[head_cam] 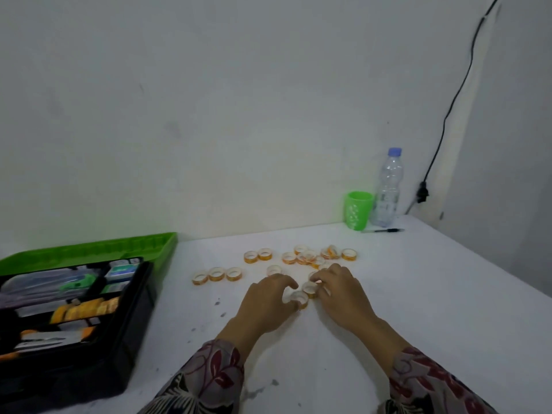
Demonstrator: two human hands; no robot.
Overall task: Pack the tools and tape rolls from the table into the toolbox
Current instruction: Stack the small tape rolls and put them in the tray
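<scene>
1. Black plastic toolbox (128, 339) with green open lid (89, 249), well to the left of the left hand (268, 300); compartments hold a row of orange tape rolls, clear packets and blurred tools.
2. Left hand palm down on the white desk (418, 294), fingers curled over a small orange-and-clear tape roll (299, 298); grip looks closed on it.
3. Right hand (340, 289) palm down, fingertips pinching a second small tape roll (310, 289), just beside the first.
4. Loose tape rolls (307, 256) scattered just beyond both hands.
5. Green plastic cup (358, 210) and clear water bottle (388, 189) far beyond the right hand.
</scene>
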